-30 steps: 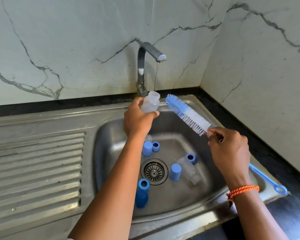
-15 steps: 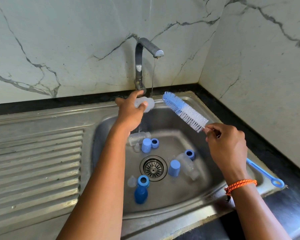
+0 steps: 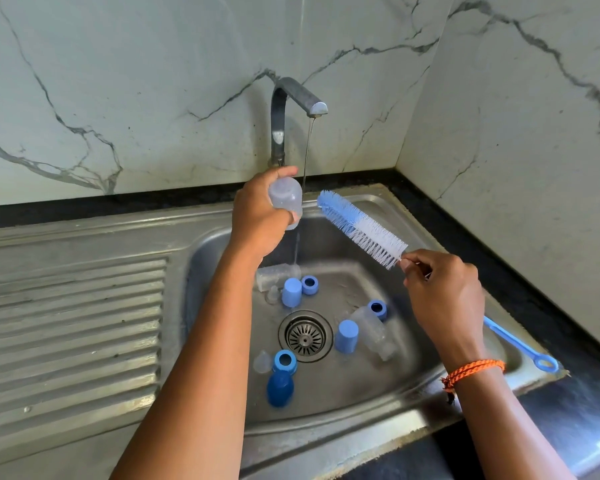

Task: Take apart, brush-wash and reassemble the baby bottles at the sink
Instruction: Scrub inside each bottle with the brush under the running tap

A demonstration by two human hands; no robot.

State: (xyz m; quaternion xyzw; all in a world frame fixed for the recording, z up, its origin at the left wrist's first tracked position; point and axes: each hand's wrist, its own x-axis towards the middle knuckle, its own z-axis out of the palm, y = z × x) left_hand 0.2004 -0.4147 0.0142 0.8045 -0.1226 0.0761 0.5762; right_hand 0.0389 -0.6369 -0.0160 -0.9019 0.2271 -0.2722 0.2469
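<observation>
Sink (image 3: 440,407): caps, rings, 2 bottles lying | L hand (image 3: 260,220) grip: bottle (image 3: 286,199), tipped | R hand (image 3: 444,296) grip: brush (image 3: 361,228)

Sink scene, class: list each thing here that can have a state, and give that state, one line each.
Tap: running, thin stream.
Bottle: held upturned by left hand, draining.
Bottle brush: held by right hand, outside the bottle.
Second bottle: lying in the sink, uncapped.
Dark blue cap: lying loose.
Drain: unplugged.
</observation>
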